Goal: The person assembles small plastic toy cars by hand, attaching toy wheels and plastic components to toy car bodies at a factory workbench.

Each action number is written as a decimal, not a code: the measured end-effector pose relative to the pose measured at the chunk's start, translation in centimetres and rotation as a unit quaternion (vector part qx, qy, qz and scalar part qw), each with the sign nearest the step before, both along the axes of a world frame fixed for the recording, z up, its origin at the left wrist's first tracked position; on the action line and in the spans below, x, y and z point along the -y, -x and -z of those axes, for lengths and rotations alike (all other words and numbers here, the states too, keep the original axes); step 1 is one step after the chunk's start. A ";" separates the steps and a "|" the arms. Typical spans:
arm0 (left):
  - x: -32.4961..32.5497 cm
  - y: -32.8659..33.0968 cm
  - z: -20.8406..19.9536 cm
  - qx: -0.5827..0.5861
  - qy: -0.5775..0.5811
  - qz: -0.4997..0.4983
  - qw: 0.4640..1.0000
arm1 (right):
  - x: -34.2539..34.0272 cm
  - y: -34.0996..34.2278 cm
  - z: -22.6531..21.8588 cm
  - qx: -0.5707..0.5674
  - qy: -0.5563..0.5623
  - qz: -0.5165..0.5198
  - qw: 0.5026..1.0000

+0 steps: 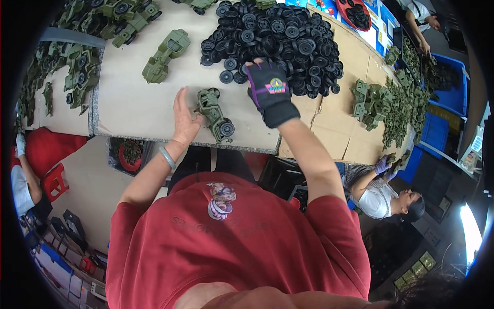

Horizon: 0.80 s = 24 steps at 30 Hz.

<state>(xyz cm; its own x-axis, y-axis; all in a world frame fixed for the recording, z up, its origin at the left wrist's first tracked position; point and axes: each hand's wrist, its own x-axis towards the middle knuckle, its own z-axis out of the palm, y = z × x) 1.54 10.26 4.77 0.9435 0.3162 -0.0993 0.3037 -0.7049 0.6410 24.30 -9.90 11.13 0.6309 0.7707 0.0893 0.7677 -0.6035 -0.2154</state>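
Note:
My bare left hand (185,119) is open beside a green toy vehicle (210,109) near the table's front edge. Its fingers stretch toward the far side, and the thumb is close to the vehicle's body. A black wheel (226,129) is on the vehicle's near end. My right hand (269,86), in a black fingerless glove with purple trim, reaches to the near edge of a big heap of black toy wheels (278,36). Its fingers bend down at the heap and are mostly hidden by the glove, so any wheel in them cannot be seen.
Another green vehicle (165,55) lies farther left. More green vehicles (128,18) are piled at the far left. Cardboard (329,123) on the right bears green parts (371,103). A co-worker's gloved hands (383,166) handle parts at right. A red basin (355,13) holds wheels.

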 end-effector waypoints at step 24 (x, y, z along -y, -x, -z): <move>5.8 1.6 2.9 -0.106 0.334 -0.072 0.934 | -0.3 5.6 -0.2 -0.203 -0.059 -0.104 0.972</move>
<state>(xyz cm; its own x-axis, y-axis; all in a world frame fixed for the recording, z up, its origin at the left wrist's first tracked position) -0.01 4.41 1.90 0.8330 0.2386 -0.4991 0.5339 -0.1105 0.8383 18.71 -9.60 11.36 0.4640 0.8850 -0.0390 0.7076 -0.3968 -0.5847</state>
